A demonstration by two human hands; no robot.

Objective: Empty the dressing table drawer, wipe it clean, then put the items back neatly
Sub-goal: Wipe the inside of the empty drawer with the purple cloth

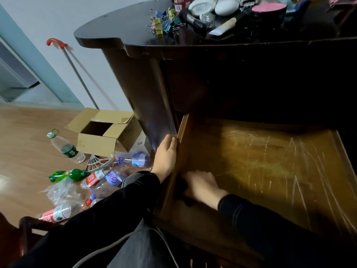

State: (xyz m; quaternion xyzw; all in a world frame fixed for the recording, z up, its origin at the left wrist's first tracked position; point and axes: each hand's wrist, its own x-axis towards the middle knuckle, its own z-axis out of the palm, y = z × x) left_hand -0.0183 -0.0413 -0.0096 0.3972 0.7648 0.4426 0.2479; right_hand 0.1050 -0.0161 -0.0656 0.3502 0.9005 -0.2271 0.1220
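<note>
The wooden drawer (270,161) of the dark dressing table (135,31) is pulled out, its scratched bottom bare. My left hand (165,155) grips the top of the drawer's left wall. My right hand (202,185) is inside the drawer at its near left corner, holding a dark cloth (182,185) against the wood; most of the cloth is hidden under the hand. On the tabletop lie coloured binder clips (164,20), a makeup brush (195,20), white cases (212,4) and a pink-topped black container (268,10).
Left of the table, on the wooden floor, lie several plastic bottles (66,148), an open cardboard box (104,132) and crumpled plastic (61,190). A metal pole with a red top (73,68) leans on the wall. A dark chair edge (23,229) is at the lower left.
</note>
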